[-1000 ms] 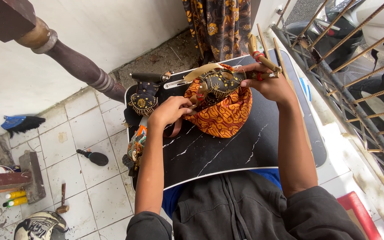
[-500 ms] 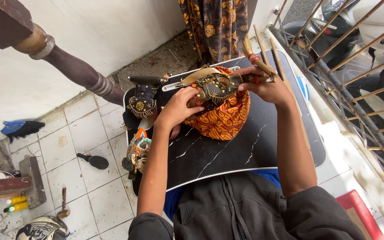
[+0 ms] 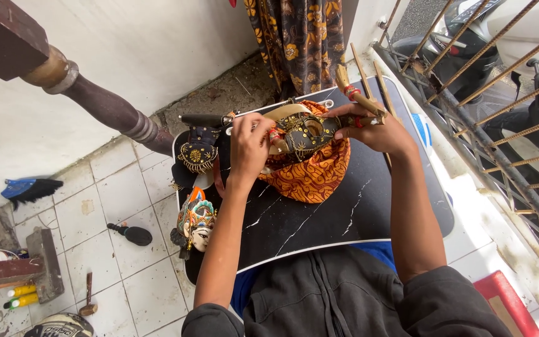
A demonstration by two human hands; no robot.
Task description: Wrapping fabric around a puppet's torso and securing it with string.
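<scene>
We see both hands lifting a dark gold-studded wooden puppet body [image 3: 304, 132] over the black marble-patterned bench [image 3: 332, 212]. Left hand [image 3: 249, 145] pinches its front end; right hand [image 3: 375, 128] grips its wooden rods [image 3: 360, 93]. Orange batik cloth [image 3: 313, 175] hangs beneath.

One head-worn camera looks steeply down, close above the black board [image 3: 357, 212].

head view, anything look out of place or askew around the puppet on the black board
One thing stands out: a painted puppet head lies on its side, hanging over the left edge of the black board, apart from any body. Otherwise both hands, left hand and right hand, hold the dressed puppet steadily.
</scene>
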